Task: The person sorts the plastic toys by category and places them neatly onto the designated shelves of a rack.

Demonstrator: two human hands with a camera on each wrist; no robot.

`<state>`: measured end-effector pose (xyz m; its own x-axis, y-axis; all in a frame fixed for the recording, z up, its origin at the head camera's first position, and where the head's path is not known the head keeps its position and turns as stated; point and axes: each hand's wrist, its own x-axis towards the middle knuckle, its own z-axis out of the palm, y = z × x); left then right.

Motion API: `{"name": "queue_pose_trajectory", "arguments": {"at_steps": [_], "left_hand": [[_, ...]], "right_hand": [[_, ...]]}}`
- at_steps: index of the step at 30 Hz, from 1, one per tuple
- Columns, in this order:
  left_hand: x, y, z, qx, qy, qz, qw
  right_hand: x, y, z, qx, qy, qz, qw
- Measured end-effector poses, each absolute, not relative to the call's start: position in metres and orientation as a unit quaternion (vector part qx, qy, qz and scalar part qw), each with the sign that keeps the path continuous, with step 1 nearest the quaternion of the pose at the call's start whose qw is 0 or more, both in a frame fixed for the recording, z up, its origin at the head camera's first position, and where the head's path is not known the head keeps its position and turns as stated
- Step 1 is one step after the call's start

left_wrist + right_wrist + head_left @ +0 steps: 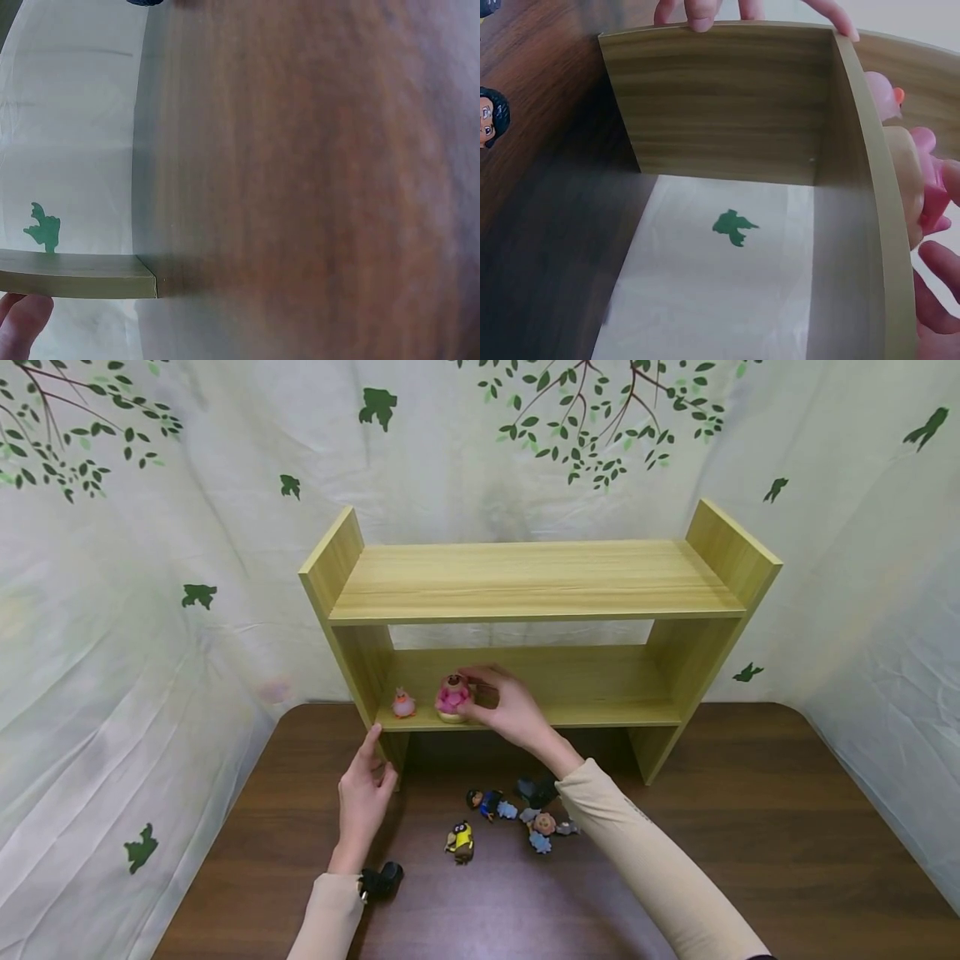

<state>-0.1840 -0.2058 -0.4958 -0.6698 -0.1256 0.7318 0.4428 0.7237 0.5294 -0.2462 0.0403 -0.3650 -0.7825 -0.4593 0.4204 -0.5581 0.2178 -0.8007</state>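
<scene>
Left of my pinch, at the shelf's side panel (369,660): a stray push could nudge the whole shelf; my left hand (363,797) only touches the panel, index finger out straight, gripping nothing.
Pink bird (403,703): just left of my pinch; it might topple if I swung sideways into it.
Pink bear (453,695): within my right-hand pinch, near the front of the middle board (592,702); released too close to the lip, it could tip off. Whether its base bears on the board I cannot tell.
Yellow figure (462,842): below my pinch, on the table (787,827).
Right hand (512,706): narrow, thumb and fingers about the bear from its right.
Toy cluster (543,824): below and right of my pinch.
</scene>
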Motion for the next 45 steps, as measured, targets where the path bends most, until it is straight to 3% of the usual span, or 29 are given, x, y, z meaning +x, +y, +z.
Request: {"name": "queue_pose_trajectory", "arguments": {"at_steps": [16, 45], "left_hand": [[-0.187, -0.206, -0.497, -0.094, -0.832, -0.365, 0.407], [-0.184, -0.205, -0.498, -0.088, -0.834, -0.368, 0.401]], "right_hand": [[-0.233, 0.064, -0.37, 0.325, -0.742, 0.582, 0.075], [-0.18, 0.084, -0.37, 0.317, -0.693, 0.646, 0.039]]}}
